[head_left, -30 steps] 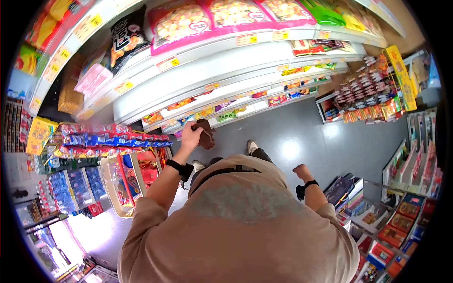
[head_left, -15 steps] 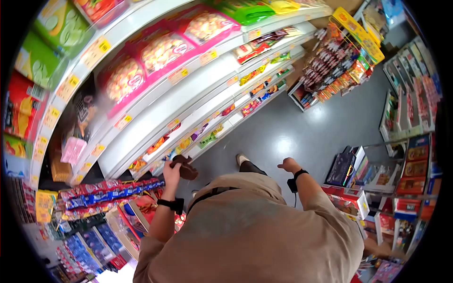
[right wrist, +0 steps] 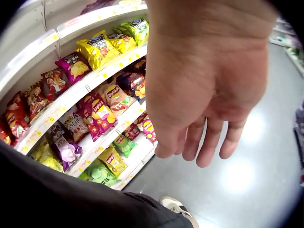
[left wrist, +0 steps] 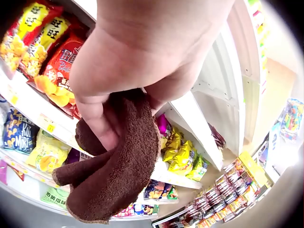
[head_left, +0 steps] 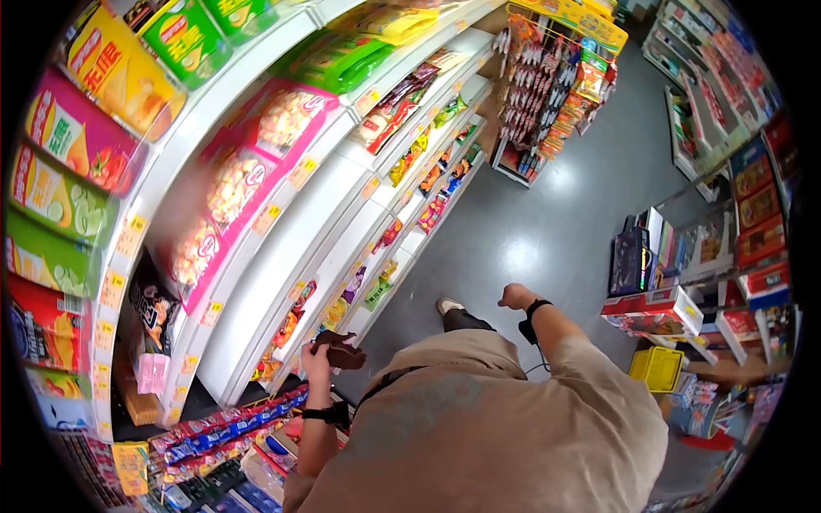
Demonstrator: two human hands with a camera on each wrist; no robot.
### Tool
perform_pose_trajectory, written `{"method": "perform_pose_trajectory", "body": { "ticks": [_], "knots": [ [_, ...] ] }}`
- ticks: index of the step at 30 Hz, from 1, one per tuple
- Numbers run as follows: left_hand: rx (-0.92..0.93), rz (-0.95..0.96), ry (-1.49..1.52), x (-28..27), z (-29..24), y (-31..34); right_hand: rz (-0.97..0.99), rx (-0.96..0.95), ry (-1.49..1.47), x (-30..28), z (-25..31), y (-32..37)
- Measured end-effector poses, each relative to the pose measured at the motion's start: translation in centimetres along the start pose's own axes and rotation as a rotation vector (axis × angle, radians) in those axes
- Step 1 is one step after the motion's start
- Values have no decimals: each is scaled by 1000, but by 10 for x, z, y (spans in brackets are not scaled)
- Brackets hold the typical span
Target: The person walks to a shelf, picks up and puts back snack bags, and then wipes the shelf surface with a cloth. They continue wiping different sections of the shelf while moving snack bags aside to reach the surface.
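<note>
A dark brown cloth (head_left: 341, 350) is gripped in the left hand (head_left: 316, 366), at the lower edge of the snack shelves in the head view. In the left wrist view the left hand (left wrist: 137, 61) has its fingers curled round the folded cloth (left wrist: 121, 166), whose lower end hangs down. The right hand (head_left: 516, 297) holds nothing and hangs over the grey floor. In the right wrist view the right hand (right wrist: 204, 95) has its fingers loosely extended downward, with packets of chips (right wrist: 97, 114) on shelves beyond it.
Curved white shelves (head_left: 282, 248) with snack bags run along the left. A hanging snack rack (head_left: 547, 94) stands at the aisle's far end. Boxes (head_left: 654, 312) and a yellow basket (head_left: 657, 368) are on the right. A shoe (head_left: 450, 305) shows on the floor.
The head view has turned, so the shelves now run more steeply along the left and the snack rack sits nearer the middle. The left hand still grips the cloth; the right hand remains empty.
</note>
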State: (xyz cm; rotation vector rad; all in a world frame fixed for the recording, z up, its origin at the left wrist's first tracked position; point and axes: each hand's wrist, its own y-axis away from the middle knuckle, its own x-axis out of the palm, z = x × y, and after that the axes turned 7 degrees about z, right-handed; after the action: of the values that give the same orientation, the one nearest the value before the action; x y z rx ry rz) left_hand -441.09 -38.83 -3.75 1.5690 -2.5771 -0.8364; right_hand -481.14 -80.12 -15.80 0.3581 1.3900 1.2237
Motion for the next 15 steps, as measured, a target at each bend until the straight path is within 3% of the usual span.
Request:
{"method": "perform_pose_trajectory", "body": {
  "ticks": [15],
  "knots": [
    [59,30,-93,-4,4,-13,30,70,-111,32,-10,19]
  ]
}}
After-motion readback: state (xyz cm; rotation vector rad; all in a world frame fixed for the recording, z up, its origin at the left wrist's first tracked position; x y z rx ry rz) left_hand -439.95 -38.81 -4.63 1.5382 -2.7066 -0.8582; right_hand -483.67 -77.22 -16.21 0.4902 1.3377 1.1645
